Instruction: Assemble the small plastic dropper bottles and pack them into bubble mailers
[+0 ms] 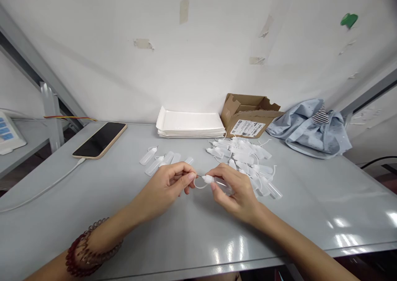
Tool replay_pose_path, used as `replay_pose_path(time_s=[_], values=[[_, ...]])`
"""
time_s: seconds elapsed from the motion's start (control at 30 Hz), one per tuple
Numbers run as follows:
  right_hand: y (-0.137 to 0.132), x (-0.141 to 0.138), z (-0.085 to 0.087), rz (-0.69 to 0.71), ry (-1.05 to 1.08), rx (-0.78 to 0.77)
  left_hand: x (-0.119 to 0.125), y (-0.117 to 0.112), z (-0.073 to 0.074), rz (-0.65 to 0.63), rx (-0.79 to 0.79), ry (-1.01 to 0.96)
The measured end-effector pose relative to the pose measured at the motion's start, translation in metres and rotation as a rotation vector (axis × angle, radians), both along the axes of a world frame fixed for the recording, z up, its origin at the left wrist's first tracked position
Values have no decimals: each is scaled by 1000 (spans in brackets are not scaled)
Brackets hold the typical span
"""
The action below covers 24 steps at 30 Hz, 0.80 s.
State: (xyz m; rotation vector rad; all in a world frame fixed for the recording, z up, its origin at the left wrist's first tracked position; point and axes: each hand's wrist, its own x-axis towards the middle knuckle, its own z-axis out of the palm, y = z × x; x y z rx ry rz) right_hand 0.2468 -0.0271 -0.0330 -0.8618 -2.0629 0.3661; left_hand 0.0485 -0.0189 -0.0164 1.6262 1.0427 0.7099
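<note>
My right hand [234,190] grips a small clear squeeze bottle [221,184] with a white cap and a thin metal needle tip, lying sideways and pointing left. Between the thumb and finger of my left hand [178,179] is the free end of the bottle's thin white strap [201,186], which curves down from the cap. The needle reaches to these fingertips, which hide its end. Right of my right hand lies a pile of similar needle-tip bottles [245,153]. A smaller group of bottles [154,164] rests beyond my left hand.
A stack of white envelopes [190,122] and an open cardboard box [248,126] stand against the wall. Blue cloth [310,128] lies at the right. On the left of the grey table [149,239] are a phone [101,139] and its white cable [46,192].
</note>
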Motion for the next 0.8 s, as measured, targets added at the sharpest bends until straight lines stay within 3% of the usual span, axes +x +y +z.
replay_pose_path(time_s=[0.8], values=[[0, 0, -1, 9, -1, 11, 0, -2, 4, 8, 13, 21]])
